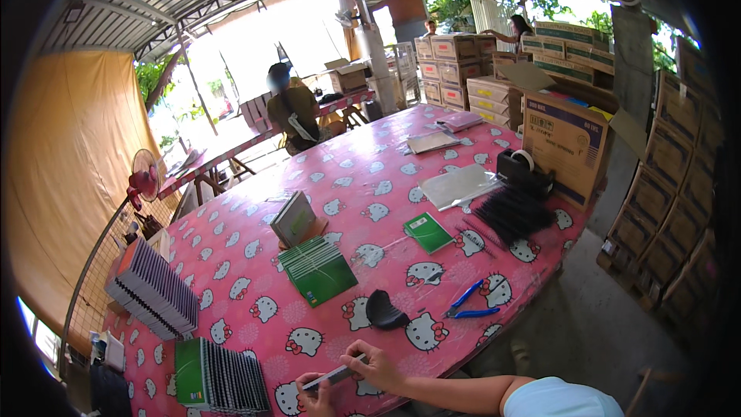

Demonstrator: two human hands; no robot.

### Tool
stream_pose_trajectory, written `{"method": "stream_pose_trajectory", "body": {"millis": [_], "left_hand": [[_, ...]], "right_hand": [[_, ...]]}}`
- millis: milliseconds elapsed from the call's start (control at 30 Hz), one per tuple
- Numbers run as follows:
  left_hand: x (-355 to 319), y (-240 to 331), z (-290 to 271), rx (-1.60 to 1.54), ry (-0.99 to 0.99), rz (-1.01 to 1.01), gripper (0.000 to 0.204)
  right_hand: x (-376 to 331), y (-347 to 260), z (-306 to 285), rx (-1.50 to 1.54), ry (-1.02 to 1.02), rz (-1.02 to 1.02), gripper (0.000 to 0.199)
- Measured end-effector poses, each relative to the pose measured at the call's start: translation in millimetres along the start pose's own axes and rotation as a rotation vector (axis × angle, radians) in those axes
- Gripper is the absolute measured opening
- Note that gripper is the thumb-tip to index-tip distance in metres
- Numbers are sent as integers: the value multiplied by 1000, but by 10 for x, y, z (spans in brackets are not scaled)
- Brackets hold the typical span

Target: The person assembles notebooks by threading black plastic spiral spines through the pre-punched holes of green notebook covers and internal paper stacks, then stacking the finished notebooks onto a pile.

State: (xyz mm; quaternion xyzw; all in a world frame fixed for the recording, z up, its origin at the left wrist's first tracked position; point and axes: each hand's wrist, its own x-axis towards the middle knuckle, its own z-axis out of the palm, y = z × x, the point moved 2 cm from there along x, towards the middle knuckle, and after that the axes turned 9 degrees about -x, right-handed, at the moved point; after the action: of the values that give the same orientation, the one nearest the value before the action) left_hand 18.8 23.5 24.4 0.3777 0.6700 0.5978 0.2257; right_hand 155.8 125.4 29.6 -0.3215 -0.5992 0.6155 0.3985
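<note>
At the table's near edge, my left hand [315,395] and my right hand [374,368] grip a thin grey notebook-like block [337,376], seen edge-on. Its cover is out of sight. My right fingers pinch the upper end; the left ones close round the lower end. A stack of green spiral notebooks [220,377] stands left of my hands. Beyond them lie a black curved piece [384,310] and blue-handled pliers [471,305]. Farther off are fanned green notebooks [318,270], a single green notebook [428,232] and a heap of black binding coils [513,215].
A taller notebook stack [154,289] stands at the table's left edge. Another upright bundle [293,218] rests mid-table. A tape dispenser [521,166] and an open carton [563,143] are at the right. A person [293,112] sits beyond the pink table [262,262]; a fan [144,174] stands left.
</note>
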Motion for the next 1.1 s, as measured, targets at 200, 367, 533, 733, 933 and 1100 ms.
{"method": "stream_pose_trajectory", "body": {"millis": [200,367,533,733,933,1100], "left_hand": [[109,-435,45,206,232,74,29],[-94,670,359,379,18,600,27],[-26,661,370,444,-174,711,28],[-69,789,313,312,-107,742,28],[-40,674,444,337,-188,710,32],[-93,732,459,360,-163,715,32]], "right_hand": [[45,18,72,-102,18,-126,24],[57,5,52,-10,-12,2,21],[177,12,-251,65,63,-130,19],[596,-343,-1957,-750,605,-350,14],[514,-160,-3038,-1571,919,-70,23],[558,2,-3291,-1516,818,-91,21]]}}
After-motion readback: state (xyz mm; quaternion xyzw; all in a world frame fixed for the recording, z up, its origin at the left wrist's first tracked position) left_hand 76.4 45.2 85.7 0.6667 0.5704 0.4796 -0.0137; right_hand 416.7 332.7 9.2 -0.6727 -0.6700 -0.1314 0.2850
